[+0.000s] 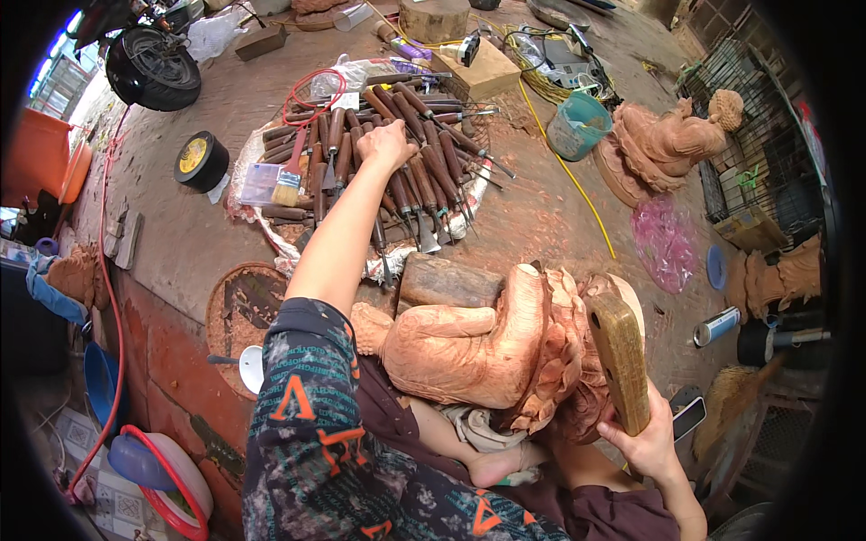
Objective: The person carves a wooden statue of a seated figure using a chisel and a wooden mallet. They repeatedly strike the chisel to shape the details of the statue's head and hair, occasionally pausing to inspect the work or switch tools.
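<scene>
Orange letters mark the shirt, a label the black cylinder.

A teal bucket stands near a yellow cable. A crumpled pink bag lies left of a round blue disc

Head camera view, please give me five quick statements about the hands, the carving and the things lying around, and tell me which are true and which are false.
1. The right hand grips a flat wooden club. True.
2. The carved figure stands upright in front of the person. False: it lies tipped over, its head toward the left.
3. The left hand is at the pile of wooden-handled tools. True.
4. The teal bucket stands to the left of that pile. False: it stands to the right.
5. A paintbrush lies on the left side of the pile. True.
</scene>
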A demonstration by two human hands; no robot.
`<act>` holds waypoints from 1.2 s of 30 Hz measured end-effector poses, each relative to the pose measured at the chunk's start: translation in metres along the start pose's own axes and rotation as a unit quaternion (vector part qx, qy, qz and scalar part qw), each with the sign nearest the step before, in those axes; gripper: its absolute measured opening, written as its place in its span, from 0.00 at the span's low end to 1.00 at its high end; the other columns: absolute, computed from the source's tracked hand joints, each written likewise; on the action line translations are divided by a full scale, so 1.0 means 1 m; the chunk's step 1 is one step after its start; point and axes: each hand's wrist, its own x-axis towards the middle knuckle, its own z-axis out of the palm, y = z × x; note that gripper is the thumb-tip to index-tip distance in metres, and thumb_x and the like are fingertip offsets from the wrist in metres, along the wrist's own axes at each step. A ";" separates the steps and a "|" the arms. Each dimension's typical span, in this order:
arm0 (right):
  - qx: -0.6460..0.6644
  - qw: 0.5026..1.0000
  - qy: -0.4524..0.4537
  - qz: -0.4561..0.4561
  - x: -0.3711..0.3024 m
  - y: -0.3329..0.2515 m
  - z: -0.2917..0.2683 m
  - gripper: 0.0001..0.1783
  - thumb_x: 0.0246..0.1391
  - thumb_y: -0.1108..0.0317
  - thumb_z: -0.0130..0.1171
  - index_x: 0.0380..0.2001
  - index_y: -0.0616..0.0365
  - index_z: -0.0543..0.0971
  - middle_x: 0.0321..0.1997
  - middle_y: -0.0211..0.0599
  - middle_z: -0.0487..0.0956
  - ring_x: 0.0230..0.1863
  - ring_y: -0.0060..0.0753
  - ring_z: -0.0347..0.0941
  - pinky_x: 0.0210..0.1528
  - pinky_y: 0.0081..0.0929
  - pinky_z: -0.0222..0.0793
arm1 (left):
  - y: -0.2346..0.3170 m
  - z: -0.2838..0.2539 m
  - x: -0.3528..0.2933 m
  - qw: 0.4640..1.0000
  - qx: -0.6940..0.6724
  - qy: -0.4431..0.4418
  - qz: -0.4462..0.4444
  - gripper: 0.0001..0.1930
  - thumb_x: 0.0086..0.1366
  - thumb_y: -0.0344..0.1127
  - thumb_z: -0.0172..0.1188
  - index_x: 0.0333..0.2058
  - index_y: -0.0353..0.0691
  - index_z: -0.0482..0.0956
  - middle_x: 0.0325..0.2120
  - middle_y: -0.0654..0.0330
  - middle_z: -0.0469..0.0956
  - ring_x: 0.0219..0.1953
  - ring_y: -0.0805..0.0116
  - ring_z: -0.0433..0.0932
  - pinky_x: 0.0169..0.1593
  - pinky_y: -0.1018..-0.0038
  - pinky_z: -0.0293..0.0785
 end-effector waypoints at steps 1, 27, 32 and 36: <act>0.001 1.000 0.000 -0.002 0.000 0.000 0.000 0.23 0.39 0.77 0.69 0.41 0.61 0.74 0.24 0.31 0.77 0.26 0.25 0.75 0.33 0.24 0.71 | -0.003 0.003 0.002 1.000 -0.007 -0.004 -0.002 0.19 0.51 0.53 0.66 0.37 0.50 0.77 0.39 0.56 0.81 0.45 0.55 0.79 0.48 0.60 0.73; 0.001 1.000 0.005 -0.013 -0.002 0.003 0.000 0.24 0.40 0.77 0.68 0.44 0.61 0.72 0.23 0.31 0.77 0.25 0.23 0.74 0.33 0.24 0.70 | -0.001 0.004 -0.062 0.993 -0.044 0.025 0.111 0.11 0.58 0.40 0.58 0.34 0.38 0.75 0.33 0.45 0.80 0.39 0.44 0.79 0.44 0.51 0.72; 0.019 1.000 0.004 -0.008 0.000 0.005 -0.001 0.23 0.40 0.78 0.67 0.42 0.61 0.72 0.23 0.30 0.76 0.25 0.22 0.72 0.32 0.23 0.69 | -0.026 0.011 -0.076 0.993 -0.056 -0.046 0.095 0.13 0.58 0.39 0.58 0.34 0.35 0.71 0.23 0.47 0.79 0.34 0.48 0.80 0.41 0.57 0.73; 0.009 1.000 0.010 -0.019 -0.001 0.007 0.002 0.22 0.40 0.77 0.67 0.42 0.61 0.72 0.22 0.30 0.76 0.25 0.22 0.72 0.32 0.23 0.69 | -0.029 -0.003 -0.093 0.984 -0.100 -0.118 0.093 0.11 0.58 0.38 0.58 0.27 0.34 0.73 0.16 0.55 0.79 0.25 0.59 0.82 0.38 0.66 0.74</act>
